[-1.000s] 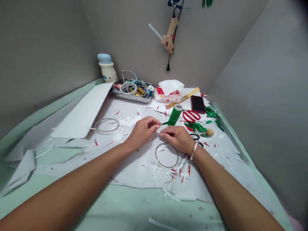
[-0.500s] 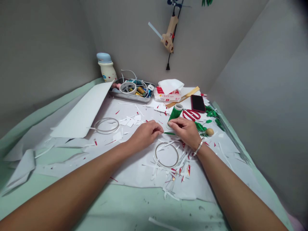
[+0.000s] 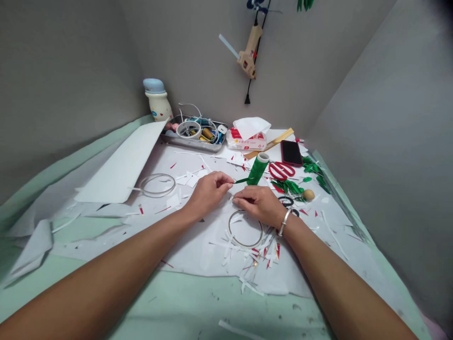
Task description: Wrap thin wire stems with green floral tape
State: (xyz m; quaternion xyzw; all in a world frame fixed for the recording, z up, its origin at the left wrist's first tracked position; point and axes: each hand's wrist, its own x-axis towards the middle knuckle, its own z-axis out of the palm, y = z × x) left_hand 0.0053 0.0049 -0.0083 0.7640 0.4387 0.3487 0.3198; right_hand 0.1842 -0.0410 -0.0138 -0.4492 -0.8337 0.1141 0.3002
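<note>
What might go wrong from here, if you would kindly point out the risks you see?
The narrow green piece is pinched by its end in the left hand, so it might slip. The green spool stands close to the right hand and could be knocked over. The bracelet on the right wrist might catch the loose paper strips lying near it.

1. The bench [image 3: 184, 307] has a pale green surface, dark-specked along its near part.
2. Behind the bench rises a plain grey back wall [image 3: 191, 52].
3. Left of the bench stands a darker left wall [image 3: 60, 80].
4. Right of the bench, a right wall [image 3: 396, 123] looks paler.
5. Soft light covers the bench.
</note>
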